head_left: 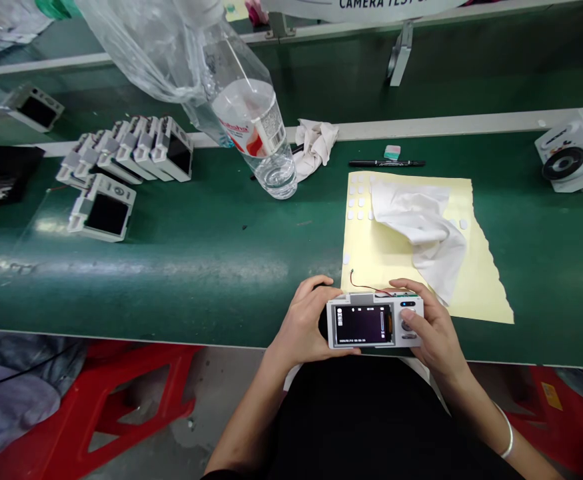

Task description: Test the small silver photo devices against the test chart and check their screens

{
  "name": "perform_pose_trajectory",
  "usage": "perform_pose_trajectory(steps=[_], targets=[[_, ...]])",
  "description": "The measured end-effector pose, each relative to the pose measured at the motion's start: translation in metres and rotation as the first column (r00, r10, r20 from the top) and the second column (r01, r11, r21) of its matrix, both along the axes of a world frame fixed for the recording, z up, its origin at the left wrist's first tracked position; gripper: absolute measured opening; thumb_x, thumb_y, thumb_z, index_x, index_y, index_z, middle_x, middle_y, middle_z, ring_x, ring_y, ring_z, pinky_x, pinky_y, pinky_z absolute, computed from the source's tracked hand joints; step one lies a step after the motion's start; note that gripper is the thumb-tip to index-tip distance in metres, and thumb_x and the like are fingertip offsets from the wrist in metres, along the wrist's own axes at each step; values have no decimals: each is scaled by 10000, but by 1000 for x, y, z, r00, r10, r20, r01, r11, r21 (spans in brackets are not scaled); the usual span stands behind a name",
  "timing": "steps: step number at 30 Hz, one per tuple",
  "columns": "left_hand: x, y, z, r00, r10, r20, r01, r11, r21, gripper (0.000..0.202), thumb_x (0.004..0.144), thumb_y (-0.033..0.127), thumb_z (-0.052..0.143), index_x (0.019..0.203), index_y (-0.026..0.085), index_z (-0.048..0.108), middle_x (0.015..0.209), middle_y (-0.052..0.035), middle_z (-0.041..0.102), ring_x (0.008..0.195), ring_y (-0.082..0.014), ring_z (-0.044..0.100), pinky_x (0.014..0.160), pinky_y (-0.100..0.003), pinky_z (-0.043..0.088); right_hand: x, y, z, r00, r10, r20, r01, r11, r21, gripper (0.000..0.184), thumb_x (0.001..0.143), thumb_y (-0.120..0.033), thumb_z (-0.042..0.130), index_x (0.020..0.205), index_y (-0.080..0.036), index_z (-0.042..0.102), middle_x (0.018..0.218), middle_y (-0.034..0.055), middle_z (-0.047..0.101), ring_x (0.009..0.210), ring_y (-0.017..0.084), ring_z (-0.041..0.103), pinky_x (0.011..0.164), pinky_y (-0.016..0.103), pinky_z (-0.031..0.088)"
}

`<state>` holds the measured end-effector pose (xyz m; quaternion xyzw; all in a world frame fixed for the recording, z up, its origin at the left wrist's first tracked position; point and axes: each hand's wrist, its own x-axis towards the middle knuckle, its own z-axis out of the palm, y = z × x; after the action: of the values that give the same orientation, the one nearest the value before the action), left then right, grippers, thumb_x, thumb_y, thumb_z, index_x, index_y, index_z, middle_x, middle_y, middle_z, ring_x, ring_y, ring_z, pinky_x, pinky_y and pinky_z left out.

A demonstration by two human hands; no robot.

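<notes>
Both of my hands hold a small white camera (374, 321) at the near edge of the green bench (221, 267). Its rear screen faces me and is lit, showing a dark image with small icons. My left hand (304, 325) grips the camera's left end, fingers wrapped over the top. My right hand (434, 327) grips the right end, with the thumb on the round buttons beside the screen. A thin red wire (366, 285) curls out from the top of the camera.
Behind the camera, a yellow sheet (391, 260) carries small white pads and a white cloth (424, 230). A row of white cameras (131, 150) stands at left, one (102, 212) lying apart. A tilted water bottle (256, 127), a black marker (386, 163) and another camera (574, 153) are further back.
</notes>
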<state>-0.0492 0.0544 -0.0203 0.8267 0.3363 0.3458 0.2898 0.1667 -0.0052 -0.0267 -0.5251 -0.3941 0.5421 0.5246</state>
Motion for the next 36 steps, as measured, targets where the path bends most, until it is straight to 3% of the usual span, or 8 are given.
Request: perform_pose_trajectory(steps=[23,36], targets=[[1,0,2,1000,3,-24,-3,1000,-3,691,600,584,808,1105,182,561,939,-85,663,1073,-302,591,908,-440,519,0,-1,-2,1000,-14,8,15,1000,-22,270,857,-324,622,1122,-270,608,1037,42,729,932,229,682,766,341,531],[1,1,2,999,7,-33,-7,1000,2,707,587,587,815,1098,179,548,957,-92,670,1068,-306,590,896,-447,526,-1,-2,-2,994,-5,-108,2,1000,-28,318,853,-319,573,1163,-286,639,1091,38,733,1009,245,689,820,353,549]])
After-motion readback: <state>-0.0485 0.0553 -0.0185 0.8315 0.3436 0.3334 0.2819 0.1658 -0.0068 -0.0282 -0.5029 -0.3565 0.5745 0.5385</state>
